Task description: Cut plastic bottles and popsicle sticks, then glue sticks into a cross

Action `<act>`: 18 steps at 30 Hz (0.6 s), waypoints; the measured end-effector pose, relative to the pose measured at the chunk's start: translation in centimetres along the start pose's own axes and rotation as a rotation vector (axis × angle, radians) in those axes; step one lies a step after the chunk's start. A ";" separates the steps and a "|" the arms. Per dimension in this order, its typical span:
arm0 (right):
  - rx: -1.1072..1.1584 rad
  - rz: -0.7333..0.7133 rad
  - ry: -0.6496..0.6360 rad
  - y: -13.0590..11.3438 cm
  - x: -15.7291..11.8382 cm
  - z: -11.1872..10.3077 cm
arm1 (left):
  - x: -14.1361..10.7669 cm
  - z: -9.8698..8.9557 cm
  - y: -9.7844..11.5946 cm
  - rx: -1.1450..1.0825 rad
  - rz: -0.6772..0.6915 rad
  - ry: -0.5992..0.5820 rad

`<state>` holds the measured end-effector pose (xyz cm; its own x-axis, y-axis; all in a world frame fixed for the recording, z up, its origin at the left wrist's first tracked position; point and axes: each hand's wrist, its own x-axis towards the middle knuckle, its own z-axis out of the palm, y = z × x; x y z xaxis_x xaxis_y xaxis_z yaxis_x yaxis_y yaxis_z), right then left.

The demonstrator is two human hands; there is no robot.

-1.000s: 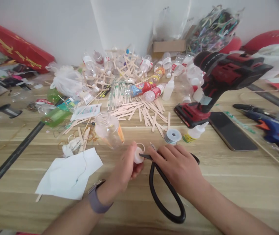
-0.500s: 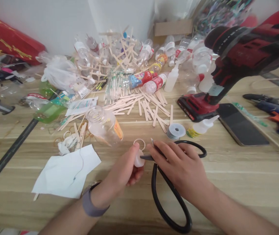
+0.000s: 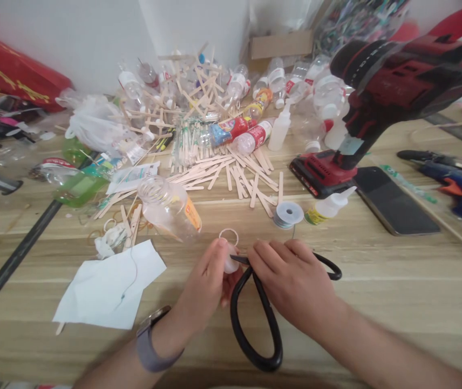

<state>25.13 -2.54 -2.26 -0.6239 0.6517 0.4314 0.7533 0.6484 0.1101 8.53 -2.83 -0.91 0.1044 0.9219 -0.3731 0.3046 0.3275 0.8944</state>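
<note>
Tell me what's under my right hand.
The black-handled scissors are under your right hand: a blade shows to its left, one handle loop at lower left, the other at right. Their middle is covered; anything else beneath is hidden.

The single head camera looks from above, forward and down on the table (image 3: 376,278). It is near to the left hand (image 3: 206,273) and right hand (image 3: 296,275) at the lower middle of the frame, farther from the wall (image 3: 93,38) at the top
</note>
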 end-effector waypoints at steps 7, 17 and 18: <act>0.057 0.009 -0.029 -0.4 0.1 0.1 | 0.1 0.1 -0.9 0.177 0.153 0.094; 0.152 0.022 -0.100 -0.9 -0.4 0.6 | 0.0 0.7 -2.7 0.210 0.351 0.179; 0.165 0.033 -0.122 -0.9 -0.4 0.6 | 0.0 0.8 -2.7 0.223 0.367 0.187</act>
<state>24.54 -3.16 -3.06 -0.6272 0.7101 0.3200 0.7359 0.6748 -0.0550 8.42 -3.87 -3.53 0.0768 0.9967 0.0276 0.4780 -0.0611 0.8763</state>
